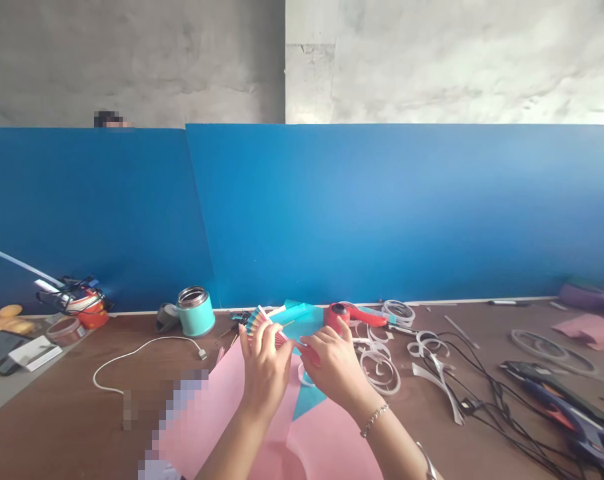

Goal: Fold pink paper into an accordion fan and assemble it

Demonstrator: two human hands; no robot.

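Observation:
My left hand (266, 370) and my right hand (335, 367) meet above the desk, thumbs and fingertips nearly touching. In the fingers of my right hand is a small piece of pink paper (311, 355). The fingers of my left hand are bent toward the thumb in a pinch; what lies in them is mostly hidden. Right behind the left fingers is a striped, multicoloured fan-like stack (256, 321). Large pink sheets (227, 407) lie under my forearms, with teal paper (309, 402) between them. A white ring (305, 377) is partly covered by my right hand.
A red round-headed tool (338, 312) and curled white paper strips (379, 370) lie beyond my right hand. Black cables (502, 400) and a blue-black glue gun (572, 413) fill the right. Leftward are a teal flask (196, 313), white cable (147, 343) and red container (96, 317). A blue partition (382, 213) stands behind.

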